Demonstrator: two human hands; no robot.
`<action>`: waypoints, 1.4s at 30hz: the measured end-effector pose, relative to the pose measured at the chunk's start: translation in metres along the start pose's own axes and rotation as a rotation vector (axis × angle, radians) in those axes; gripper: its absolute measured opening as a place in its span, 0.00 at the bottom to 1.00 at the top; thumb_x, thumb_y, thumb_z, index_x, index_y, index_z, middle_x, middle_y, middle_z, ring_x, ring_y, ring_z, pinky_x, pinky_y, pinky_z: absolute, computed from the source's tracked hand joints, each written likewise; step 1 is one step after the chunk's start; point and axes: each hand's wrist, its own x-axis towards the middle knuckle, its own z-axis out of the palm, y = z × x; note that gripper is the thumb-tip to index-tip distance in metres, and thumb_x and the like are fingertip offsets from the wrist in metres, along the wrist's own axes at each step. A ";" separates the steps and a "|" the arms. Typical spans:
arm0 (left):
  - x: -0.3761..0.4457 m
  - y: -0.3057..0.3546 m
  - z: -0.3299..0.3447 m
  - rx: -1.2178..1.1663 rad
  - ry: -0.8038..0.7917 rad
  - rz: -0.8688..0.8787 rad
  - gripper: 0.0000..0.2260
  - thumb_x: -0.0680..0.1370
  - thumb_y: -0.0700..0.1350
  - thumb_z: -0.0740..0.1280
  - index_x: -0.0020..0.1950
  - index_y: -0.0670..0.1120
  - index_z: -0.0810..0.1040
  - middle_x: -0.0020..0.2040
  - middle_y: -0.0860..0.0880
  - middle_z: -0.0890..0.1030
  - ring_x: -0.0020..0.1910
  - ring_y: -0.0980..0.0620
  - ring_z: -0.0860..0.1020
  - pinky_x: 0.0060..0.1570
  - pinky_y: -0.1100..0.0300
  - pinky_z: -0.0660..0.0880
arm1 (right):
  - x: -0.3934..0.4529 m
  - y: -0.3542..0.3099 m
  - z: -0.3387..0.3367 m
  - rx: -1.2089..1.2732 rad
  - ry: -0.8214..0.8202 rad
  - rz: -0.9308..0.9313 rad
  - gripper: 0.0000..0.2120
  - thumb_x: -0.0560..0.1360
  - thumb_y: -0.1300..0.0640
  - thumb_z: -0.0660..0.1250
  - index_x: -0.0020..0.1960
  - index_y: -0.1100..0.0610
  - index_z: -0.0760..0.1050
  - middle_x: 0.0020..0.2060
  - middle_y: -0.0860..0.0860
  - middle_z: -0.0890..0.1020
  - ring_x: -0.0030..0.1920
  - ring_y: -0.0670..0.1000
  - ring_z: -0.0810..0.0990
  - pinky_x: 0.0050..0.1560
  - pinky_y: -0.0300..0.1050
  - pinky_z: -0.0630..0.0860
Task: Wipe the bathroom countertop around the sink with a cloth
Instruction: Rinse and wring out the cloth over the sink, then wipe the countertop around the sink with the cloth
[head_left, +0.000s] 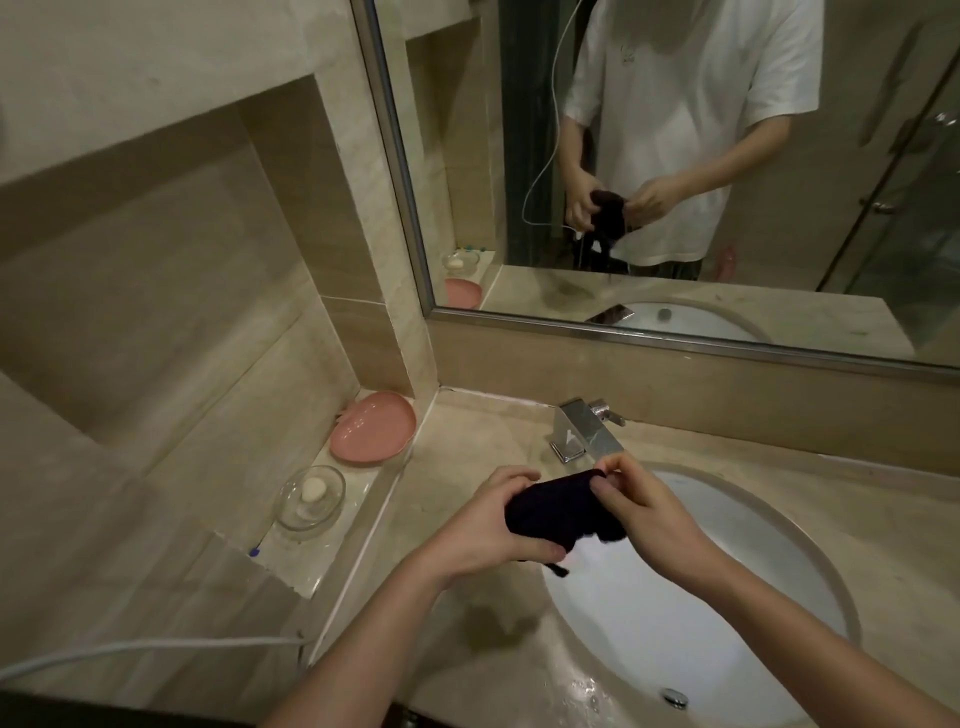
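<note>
A dark cloth (558, 512) is bunched up between both hands, held in the air above the left edge of the white oval sink (691, 618). My left hand (485, 525) grips its left end with curled fingers. My right hand (641, 512) pinches the cloth's upper right corner between thumb and fingers. The beige stone countertop (467, 467) runs around the sink and shows water drops near the front. A chrome faucet (584, 428) stands just behind the hands.
On a raised ledge at the left lie a pink dish (371, 426) and a glass bowl (309, 501) holding a small soap. A large mirror (675, 156) covers the back wall. A white cable (130, 649) crosses the lower left.
</note>
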 end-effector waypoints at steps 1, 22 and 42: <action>-0.001 0.002 -0.003 -0.062 -0.018 0.006 0.26 0.67 0.44 0.82 0.61 0.49 0.77 0.62 0.53 0.77 0.56 0.56 0.81 0.51 0.60 0.80 | 0.002 -0.003 0.000 0.007 -0.028 0.025 0.08 0.83 0.58 0.61 0.46 0.52 0.72 0.34 0.51 0.77 0.34 0.50 0.73 0.35 0.48 0.69; -0.040 -0.065 -0.060 0.536 0.007 -0.063 0.08 0.80 0.58 0.66 0.47 0.57 0.83 0.38 0.59 0.82 0.38 0.60 0.79 0.35 0.64 0.71 | -0.003 0.030 0.028 -0.478 -0.523 0.042 0.06 0.77 0.49 0.70 0.45 0.49 0.75 0.40 0.46 0.83 0.37 0.45 0.80 0.38 0.39 0.75; 0.013 -0.281 0.013 0.828 0.450 -0.137 0.23 0.85 0.56 0.50 0.80 0.52 0.60 0.80 0.52 0.60 0.80 0.50 0.56 0.77 0.50 0.52 | 0.053 0.226 0.179 -0.939 -0.014 -0.176 0.24 0.83 0.47 0.54 0.77 0.54 0.66 0.76 0.52 0.67 0.76 0.52 0.64 0.77 0.48 0.56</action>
